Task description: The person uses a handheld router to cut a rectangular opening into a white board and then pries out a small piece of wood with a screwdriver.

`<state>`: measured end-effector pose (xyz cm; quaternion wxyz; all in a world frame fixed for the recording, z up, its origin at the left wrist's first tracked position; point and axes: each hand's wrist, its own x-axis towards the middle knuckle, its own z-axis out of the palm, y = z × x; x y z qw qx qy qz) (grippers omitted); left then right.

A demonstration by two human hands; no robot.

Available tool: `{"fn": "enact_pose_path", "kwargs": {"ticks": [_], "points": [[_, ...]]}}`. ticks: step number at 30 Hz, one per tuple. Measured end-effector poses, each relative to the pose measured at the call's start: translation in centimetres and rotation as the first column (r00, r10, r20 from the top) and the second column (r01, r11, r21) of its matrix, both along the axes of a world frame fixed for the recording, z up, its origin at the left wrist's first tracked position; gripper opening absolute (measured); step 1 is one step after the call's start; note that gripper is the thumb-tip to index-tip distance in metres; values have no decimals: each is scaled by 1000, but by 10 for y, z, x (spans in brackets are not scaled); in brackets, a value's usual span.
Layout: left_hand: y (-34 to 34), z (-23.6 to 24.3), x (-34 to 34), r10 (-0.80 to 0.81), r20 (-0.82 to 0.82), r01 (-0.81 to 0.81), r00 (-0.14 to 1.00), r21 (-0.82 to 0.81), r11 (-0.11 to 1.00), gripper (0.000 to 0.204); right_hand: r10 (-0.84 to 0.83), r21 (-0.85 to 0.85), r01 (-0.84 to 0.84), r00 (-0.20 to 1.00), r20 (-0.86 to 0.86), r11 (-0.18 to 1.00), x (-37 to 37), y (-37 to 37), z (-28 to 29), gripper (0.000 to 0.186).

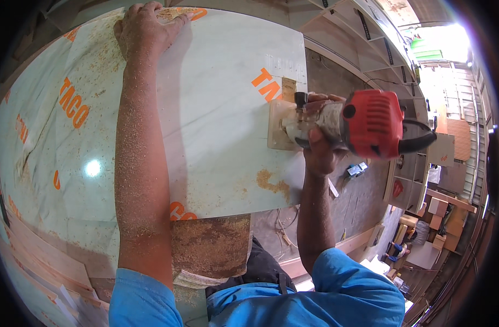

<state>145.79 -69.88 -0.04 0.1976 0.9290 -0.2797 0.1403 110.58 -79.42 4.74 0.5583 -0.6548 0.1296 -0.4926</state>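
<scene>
My right hand (321, 150) is wrapped round the pale body of a trim router (373, 124) with a red motor housing and a black cord end. The router lies sideways in view, its clear square base (279, 124) at the right edge of a white marble-patterned panel (222, 103) with orange print. At the panel's far edge rests my left hand (145, 31), thumb spread to the right and fingertips partly hidden. Sawdust coats my left forearm and gathers in patches on the panel. The router's bit is out of sight.
Below the panel's near edge is a dusty brown board (211, 248). Wood strips (48, 256) lie at the lower left. Shelved cabinet frames (364, 32) stand at far right, and a small blue-and-white box (357, 169) rests beyond the router. Boards and offcuts (443, 223) are stacked further right.
</scene>
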Motion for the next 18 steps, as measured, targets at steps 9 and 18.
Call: {"fn": "enact_pose_path", "kwargs": {"ticks": [9,18], "points": [[-3,37,-33,40,-116,-45,992,-37,998,69,14,-185,-16,1000,-13,983,28,-26,1,53],[-1,48,-38,56,-125,-76,991,-160,984,58,-13,-121,9,999,-35,993,26,-28,4,48]]}}
